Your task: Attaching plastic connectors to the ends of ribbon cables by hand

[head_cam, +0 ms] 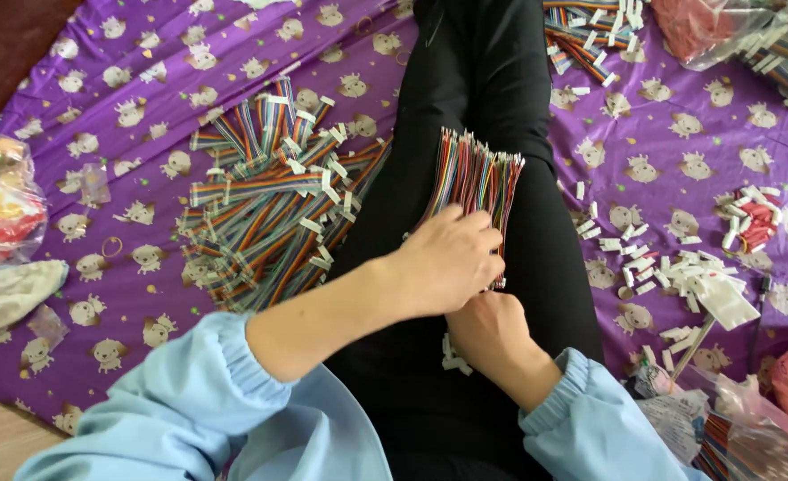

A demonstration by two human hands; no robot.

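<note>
Two hands meet on a fan of rainbow ribbon cables (476,174) lying on the black-trousered lap (483,80): left hand (447,260) pinches the strands, right hand (492,331) closes underneath. Seemingly sorting; evening the ends looks due. Left, a cable heap (269,196); right, white connectors (697,276) crowd nearby.

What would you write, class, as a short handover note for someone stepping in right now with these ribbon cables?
Left hand: fingers curled over the fanned bundle of rainbow ribbon cables lying on the black-trousered lap.
Right hand: beneath the left, gripping the bundle's lower end.
Done, apparently: a pile of connector-fitted cables lies left on the purple cloth.
Left, apparently: loose white connectors to the right; more cables at top.
</note>
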